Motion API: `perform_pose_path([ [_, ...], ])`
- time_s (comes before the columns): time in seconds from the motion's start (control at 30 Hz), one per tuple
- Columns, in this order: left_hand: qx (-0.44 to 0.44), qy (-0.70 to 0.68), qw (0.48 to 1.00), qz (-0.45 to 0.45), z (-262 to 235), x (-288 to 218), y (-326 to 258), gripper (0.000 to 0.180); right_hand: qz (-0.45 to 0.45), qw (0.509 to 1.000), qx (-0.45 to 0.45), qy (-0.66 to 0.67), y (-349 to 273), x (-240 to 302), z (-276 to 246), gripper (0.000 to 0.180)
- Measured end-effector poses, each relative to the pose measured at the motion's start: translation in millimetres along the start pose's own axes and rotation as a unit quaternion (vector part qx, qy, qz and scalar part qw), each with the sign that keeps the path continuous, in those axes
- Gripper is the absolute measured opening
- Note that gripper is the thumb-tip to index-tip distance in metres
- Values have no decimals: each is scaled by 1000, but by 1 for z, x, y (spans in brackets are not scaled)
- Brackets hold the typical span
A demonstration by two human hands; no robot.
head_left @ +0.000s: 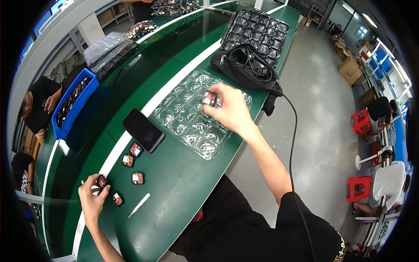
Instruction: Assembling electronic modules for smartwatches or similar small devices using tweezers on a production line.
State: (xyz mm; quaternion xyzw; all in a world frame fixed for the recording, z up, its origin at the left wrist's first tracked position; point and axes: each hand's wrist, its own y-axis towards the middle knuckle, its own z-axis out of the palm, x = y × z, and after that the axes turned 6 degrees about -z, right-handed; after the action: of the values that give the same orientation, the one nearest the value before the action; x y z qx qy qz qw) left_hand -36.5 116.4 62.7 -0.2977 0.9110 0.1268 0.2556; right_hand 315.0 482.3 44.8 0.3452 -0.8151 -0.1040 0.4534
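Note:
My right hand [229, 107] is closed on a small dark electronic module [208, 98] with a pale face, held over a clear plastic blister tray [174, 118]. At the lower left, my left hand [92, 196] pinches another small module [102, 180], black and red, its fingers hiding part of it. Beside that hand lies a loose red-and-black module [117, 199]. Further up the green table are similar ones: a module [138, 178], a module [128, 160] and a module [135, 149]. White tweezers [139, 205] rest to the right of my left hand.
A black phone [143, 130] lies left of the tray. Beyond it are a black bag [244, 67] with cables and stacked black trays [257, 32]. A cable [295, 131] hangs past my right arm. Across the conveyor belt [94, 135] stands a blue bin [74, 105] near a person.

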Motion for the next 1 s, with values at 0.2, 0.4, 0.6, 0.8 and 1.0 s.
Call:
perform_pose_path([
  [0.2, 3, -58, 986, 155, 18, -94, 26, 43, 23, 985, -52, -161, 47, -77, 4, 46],
  [0.4, 100, -68, 958, 261, 71, -167, 109, 47, 12, 993, -44, -110, 36, -67, 4, 43],
  [0.6, 145, -12, 936, 321, 129, -209, 197, 47, -61, 983, 172, 16, 31, -33, 10, 43],
  [0.8, 174, -8, 924, 340, 173, -228, 232, 46, -121, 987, 109, -3, 7, -42, 18, 43],
  [1.0, 153, -11, 909, 388, 194, -253, 270, 43, -121, 980, 76, -140, -50, -4, 29, 48],
])
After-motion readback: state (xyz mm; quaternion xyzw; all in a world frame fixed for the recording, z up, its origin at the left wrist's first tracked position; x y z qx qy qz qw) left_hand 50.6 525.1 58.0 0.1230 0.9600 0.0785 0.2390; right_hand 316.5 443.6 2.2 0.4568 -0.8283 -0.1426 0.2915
